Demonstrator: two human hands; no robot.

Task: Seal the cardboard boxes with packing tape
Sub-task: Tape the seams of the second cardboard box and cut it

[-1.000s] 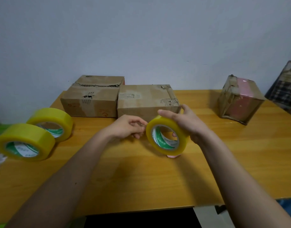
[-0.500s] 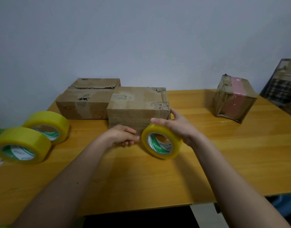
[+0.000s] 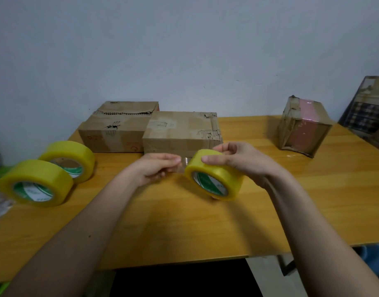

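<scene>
Tape roll (image 3: 214, 176) held above worktop (image 3: 184, 228), before the middle cardboard box (image 3: 180, 131); core axis toward viewer-left. Green-white core label, text illegible. Right hand (image 3: 237, 161) grips roll; left hand (image 3: 156, 168) pinches clear tape end (image 3: 185, 162).

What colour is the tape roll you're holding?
The tape roll in the right hand is yellow, its core label green and white; head view.
</scene>
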